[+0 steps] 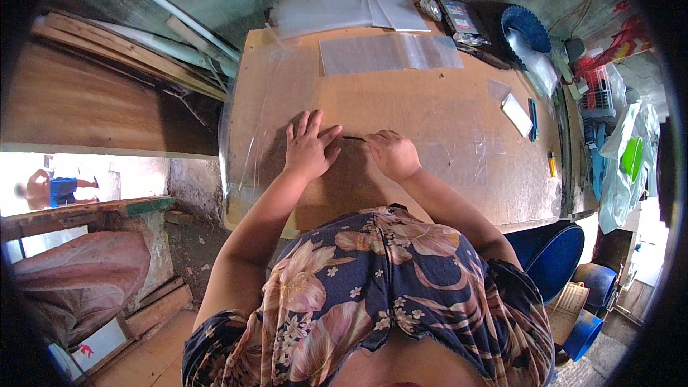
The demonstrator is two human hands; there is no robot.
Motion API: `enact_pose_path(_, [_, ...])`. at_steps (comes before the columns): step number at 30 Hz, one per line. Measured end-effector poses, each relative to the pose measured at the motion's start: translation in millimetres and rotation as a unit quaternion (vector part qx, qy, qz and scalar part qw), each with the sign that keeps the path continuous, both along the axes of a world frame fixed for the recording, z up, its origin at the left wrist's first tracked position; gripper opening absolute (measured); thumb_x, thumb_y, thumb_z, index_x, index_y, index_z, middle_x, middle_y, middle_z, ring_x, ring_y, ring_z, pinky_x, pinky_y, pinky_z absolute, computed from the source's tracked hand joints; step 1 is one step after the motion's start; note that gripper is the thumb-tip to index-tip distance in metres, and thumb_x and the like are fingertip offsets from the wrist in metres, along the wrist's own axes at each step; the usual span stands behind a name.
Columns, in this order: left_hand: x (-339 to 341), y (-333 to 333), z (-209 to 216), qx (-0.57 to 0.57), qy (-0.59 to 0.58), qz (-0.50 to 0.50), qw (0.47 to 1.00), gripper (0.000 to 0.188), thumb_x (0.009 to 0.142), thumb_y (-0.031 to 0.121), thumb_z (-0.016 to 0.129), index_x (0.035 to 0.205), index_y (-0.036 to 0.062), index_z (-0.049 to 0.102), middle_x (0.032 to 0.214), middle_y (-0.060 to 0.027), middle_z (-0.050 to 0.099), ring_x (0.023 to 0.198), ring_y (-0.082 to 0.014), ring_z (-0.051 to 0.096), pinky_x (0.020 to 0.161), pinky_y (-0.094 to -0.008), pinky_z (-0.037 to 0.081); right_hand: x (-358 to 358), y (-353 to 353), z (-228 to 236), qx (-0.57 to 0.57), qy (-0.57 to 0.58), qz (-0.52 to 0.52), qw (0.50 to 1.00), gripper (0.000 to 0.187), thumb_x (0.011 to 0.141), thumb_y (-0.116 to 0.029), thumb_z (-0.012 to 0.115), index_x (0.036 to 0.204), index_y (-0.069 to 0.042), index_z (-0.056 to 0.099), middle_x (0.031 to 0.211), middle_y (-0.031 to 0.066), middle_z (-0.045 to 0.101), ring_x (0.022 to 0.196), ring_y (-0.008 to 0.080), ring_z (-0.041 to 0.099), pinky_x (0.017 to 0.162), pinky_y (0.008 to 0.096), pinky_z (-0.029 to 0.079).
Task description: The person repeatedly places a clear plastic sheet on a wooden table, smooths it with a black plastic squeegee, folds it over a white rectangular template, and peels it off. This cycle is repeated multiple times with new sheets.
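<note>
While the left hand (308, 152) lies spread on the table (459, 97), gripping nothing visible, the right hand (393, 155) is curled, fingertips apparently pinching one end of a dark strip (352, 137); strip lies between the hands; judged light, slim; stiffness undetermined; best held near an end.

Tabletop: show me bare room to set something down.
The board looks bare between the silvery strip and the left hand and right hand, and nearer than the yellow stick. Crowded: far edge, with pale sheets, box and blue basket; clear film lies left.
</note>
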State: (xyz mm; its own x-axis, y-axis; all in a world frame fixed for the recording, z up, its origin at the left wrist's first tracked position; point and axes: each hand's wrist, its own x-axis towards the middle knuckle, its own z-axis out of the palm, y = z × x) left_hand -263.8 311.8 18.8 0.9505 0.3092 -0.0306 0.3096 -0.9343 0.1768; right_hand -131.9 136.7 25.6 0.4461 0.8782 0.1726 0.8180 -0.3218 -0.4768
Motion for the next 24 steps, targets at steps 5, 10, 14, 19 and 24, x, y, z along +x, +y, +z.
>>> enact_pose_path(5, [-0.2, 0.2, 0.0, -0.005, 0.001, -0.001, 1.0, 0.044, 0.08, 0.04, 0.058, 0.123, 0.0327, 0.051, 0.143, -0.0099, 0.024, 0.132, -0.0327, 0.02, 0.104, -0.0553, 0.016, -0.9, 0.5, 1.9, -0.025, -0.008, 0.005, 1.0, 0.017, 0.08, -0.018, 0.053, 0.093, -0.009, 0.061, 0.086, 0.0099, 0.06, 0.083, 0.0285, 0.06, 0.07, 0.038, 0.05])
enact_pose_path(10, [-0.9, -0.4, 0.1, 0.0, -0.003, 0.0, 1.0, 0.045, 0.079, 0.04, 0.058, 0.123, 0.0325, 0.051, 0.142, -0.01, 0.025, 0.132, -0.0329, 0.021, 0.104, -0.0549, 0.017, -2.0, -1.6, 1.4, -0.022, -0.007, 0.005, 1.0, 0.016, 0.08, -0.017, 0.053, 0.092, -0.01, 0.06, 0.086, 0.0095, 0.06, 0.083, 0.0279, 0.06, 0.069, 0.0383, 0.051])
enact_pose_path(14, [-0.9, -1.3, -0.3, 0.003, -0.008, -0.003, 1.0, 0.045, 0.079, 0.04, 0.058, 0.123, 0.0318, 0.051, 0.142, -0.0102, 0.025, 0.132, -0.0329, 0.021, 0.104, -0.0548, 0.017, -0.7, -2.3, 3.0, -0.017, -0.007, 0.009, 1.0, 0.018, 0.079, -0.016, 0.053, 0.094, -0.01, 0.06, 0.087, 0.0094, 0.061, 0.085, 0.0283, 0.06, 0.069, 0.0388, 0.051])
enact_pose_path(19, [-1.9, 0.5, -4.7, 0.006, -0.036, -0.023, 0.999, 0.044, 0.08, 0.038, 0.057, 0.123, 0.028, 0.052, 0.141, -0.0104, 0.026, 0.132, -0.0329, 0.021, 0.104, -0.0553, 0.016, 6.7, -15.6, 18.2, 0.092, 0.061, -0.095, 0.989, 0.019, 0.079, -0.014, 0.057, 0.096, -0.009, 0.063, 0.084, 0.0088, 0.063, 0.075, 0.0243, 0.061, 0.065, 0.034, 0.05])
enact_pose_path(24, [-2.4, 0.8, -9.0, 0.019, -0.101, -0.066, 0.993, 0.045, 0.077, 0.035, 0.059, 0.12, 0.0227, 0.054, 0.138, -0.0108, 0.031, 0.13, -0.0325, 0.024, 0.102, -0.0562, 0.017, 42.2, -84.0, 26.2, 0.233, 0.279, -0.297, 0.883, 0.015, 0.079, -0.006, 0.064, 0.094, -0.004, 0.064, 0.078, 0.0056, 0.063, 0.066, 0.0119, 0.058, 0.061, 0.0269, 0.047])
